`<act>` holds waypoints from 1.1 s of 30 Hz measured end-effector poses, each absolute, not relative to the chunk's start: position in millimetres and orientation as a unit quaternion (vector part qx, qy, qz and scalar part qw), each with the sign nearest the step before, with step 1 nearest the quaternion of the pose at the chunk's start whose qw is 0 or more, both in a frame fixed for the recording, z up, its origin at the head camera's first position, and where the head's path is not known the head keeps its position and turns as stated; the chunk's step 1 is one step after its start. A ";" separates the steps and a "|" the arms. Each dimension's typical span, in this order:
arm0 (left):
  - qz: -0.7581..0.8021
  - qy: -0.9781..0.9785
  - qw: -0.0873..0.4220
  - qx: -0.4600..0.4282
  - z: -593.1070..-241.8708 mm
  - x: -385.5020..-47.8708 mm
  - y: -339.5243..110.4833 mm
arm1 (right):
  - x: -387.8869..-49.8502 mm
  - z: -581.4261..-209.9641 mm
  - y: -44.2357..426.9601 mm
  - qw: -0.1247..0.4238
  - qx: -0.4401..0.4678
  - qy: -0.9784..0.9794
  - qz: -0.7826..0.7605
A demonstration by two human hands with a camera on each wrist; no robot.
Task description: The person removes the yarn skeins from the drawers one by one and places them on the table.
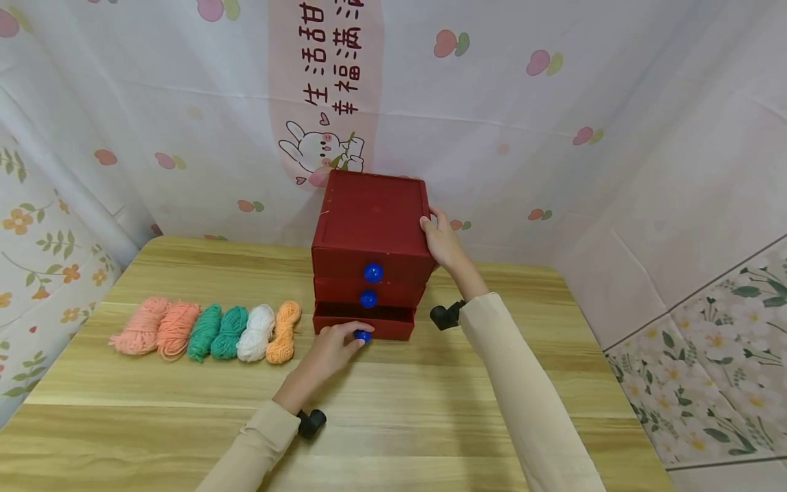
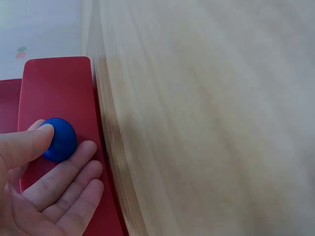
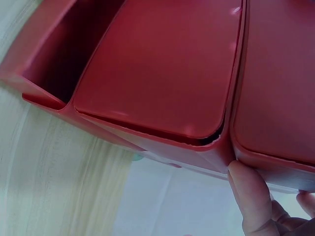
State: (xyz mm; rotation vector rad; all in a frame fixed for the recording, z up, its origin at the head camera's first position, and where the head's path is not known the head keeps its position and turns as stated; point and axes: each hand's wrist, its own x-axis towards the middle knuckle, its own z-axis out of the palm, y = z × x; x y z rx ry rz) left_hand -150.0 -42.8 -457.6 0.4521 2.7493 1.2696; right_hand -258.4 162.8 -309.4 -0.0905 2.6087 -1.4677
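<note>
A red drawer cabinet [image 1: 375,212] with three stacked drawers stands at the back of the table. Each drawer front carries a round blue knob. The bottom drawer [image 1: 393,330] is pulled partly out, and its dark inside shows in the right wrist view. With thumb and forefinger, my left hand [image 1: 335,352] pinches the bottom drawer's blue knob [image 2: 61,140]; the other fingers lie against the red front. My right hand [image 1: 444,240] rests on the cabinet's upper right side, its thumb [image 3: 248,191] touching the side wall. Some of that hand's fingers are partly hidden.
Several yarn skeins lie in a row left of the cabinet: pink [image 1: 143,326], coral [image 1: 178,329], two green [image 1: 205,333], white [image 1: 255,333] and orange [image 1: 283,333]. Patterned curtains [image 1: 492,137] hang behind the wooden table [image 1: 393,424].
</note>
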 end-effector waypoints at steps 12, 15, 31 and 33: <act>0.426 0.893 0.028 0.143 -456.0 -173.2 -40.6 | -257.6 -311.6 161.6 0.070 -0.036 0.871 -0.484; 0.429 0.891 0.036 0.140 -453.8 -174.2 -41.3 | -257.3 -312.0 161.3 0.069 -0.034 0.870 -0.486; 0.378 0.907 0.048 0.177 -458.6 -165.2 -43.2 | -256.4 -316.6 165.9 0.066 -0.019 0.860 -0.506; 0.368 0.909 0.043 0.190 -456.3 -162.0 -45.1 | -255.1 -316.9 168.8 0.068 -0.022 0.860 -0.506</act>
